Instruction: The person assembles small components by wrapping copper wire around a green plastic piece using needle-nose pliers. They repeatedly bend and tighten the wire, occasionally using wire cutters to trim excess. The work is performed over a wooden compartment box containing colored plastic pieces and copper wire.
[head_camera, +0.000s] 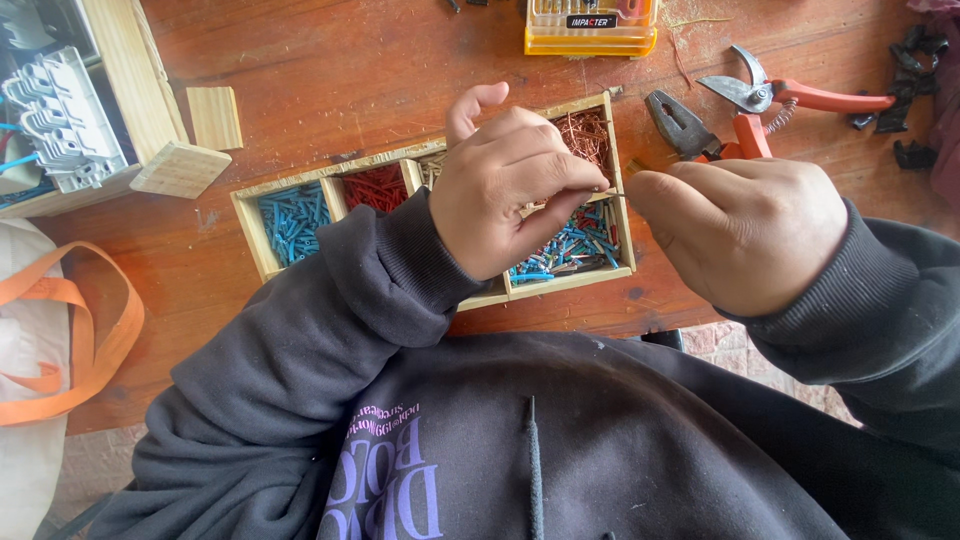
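Red-brown wooden tabletop (330, 60), a partitioned wooden tray (250, 215) of cut wire bits under the hands. Left hand (505, 190) and right hand (745, 230) each pinch shut on one thin wire strand (617, 192) — stretched between the fingertips (barely visible). Best kept taut, pinches close.

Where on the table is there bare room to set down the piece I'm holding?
Bare wood lies between the wooden tray and the yellow case, behind the left hand. A second patch lies left of the tray, below the small wood block. It is crowded by the right hand: pliers, cutters and black clips.
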